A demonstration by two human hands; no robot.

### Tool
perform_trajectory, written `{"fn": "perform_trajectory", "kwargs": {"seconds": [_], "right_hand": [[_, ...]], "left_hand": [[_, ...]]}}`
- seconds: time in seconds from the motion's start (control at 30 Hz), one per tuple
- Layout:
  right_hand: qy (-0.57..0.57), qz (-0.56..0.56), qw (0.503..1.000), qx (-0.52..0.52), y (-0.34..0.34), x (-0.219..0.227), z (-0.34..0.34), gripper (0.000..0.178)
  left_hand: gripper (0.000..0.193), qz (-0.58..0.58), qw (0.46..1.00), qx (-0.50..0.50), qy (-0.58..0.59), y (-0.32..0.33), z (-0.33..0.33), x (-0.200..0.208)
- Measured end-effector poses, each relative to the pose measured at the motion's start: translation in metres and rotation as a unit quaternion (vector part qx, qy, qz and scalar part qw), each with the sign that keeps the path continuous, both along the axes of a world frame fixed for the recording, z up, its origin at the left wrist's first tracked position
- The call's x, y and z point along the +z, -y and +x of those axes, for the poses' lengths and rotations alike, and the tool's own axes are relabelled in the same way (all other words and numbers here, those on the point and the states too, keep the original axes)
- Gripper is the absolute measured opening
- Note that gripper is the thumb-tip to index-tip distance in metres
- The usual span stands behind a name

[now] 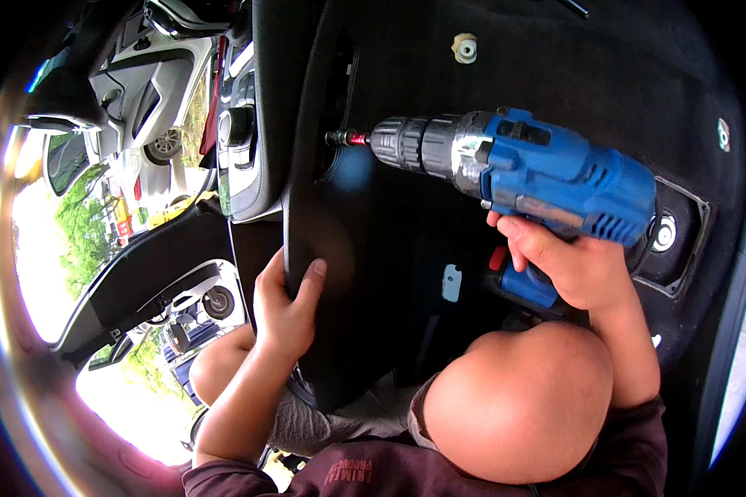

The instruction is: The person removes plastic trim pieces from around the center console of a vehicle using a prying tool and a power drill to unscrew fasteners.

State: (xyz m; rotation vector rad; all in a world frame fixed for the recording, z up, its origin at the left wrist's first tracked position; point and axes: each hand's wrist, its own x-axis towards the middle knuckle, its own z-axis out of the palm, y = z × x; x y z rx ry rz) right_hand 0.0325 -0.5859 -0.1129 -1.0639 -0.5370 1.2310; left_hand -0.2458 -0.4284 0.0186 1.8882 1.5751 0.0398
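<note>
the blue drill (555, 178) is sitting across the middle of the view, its grey chuck pointing left and its red-collared bit (344, 137) pressing into a slot near the top edge of a black panel (373, 232). the right hand (568, 265) is gripping the drill from below, its fingers (514, 236) wrapped tight around the handle, one lying up by the red trigger switch (497, 257). to the left of the drill and lower, the left hand (286, 311) is clutching the curved edge of the same black panel, thumb on the near face and the other fingers hooked around the rim, closed on it. right of the drill a round metal fitting (663, 234) is sitting in a square recess of the dark lining (605, 66). above the drill a pale plastic clip (465, 48) is sticking out of that lining. just below the drill a small light-blue tab (451, 283) is showing on the panel. further below the drill a bare knee (518, 402) and a maroon sleeve (365, 476) are filling the lower edge. far left of the drill, past a window opening, a white car (153, 91) and green trees (79, 224) are showing in bright daylight.
</note>
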Motion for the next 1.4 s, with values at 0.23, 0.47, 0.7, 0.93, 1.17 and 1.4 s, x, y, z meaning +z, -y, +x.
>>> {"fn": "perform_trajectory", "kwargs": {"seconds": [0.23, 0.47, 0.7, 0.93, 1.17, 1.4], "right_hand": [[-0.033, 0.011, 0.999, 0.001, 0.0, -0.005, 0.001, 0.014], [-0.066, -0.002, 0.997, -0.029, 0.001, 0.0, 0.0, 0.011], [-0.069, -0.01, 0.997, -0.009, 0.003, -0.003, 0.002, 0.015], [-0.178, -0.017, 0.984, 0.012, 0.0, -0.006, 0.003, 0.067], [-0.181, -0.022, 0.983, 0.022, 0.009, -0.019, 0.001, 0.036], [-0.201, 0.021, 0.974, -0.103, 0.009, -0.018, 0.018, 0.023]], "left_hand": [[0.024, 0.024, 1.0, -0.016, 0.001, 0.002, 0.002, 0.0], [0.04, 0.29, 0.942, -0.165, -0.038, 0.001, 0.013, 0.002], [0.031, 0.428, 0.729, -0.46, -0.271, -0.046, 0.132, 0.028], [0.014, 0.387, 0.673, -0.509, -0.371, -0.055, 0.16, 0.023], [0.011, 0.408, 0.655, -0.535, -0.343, -0.061, 0.147, 0.02], [0.014, 0.45, 0.647, -0.526, -0.319, -0.058, 0.145, 0.012]]}}
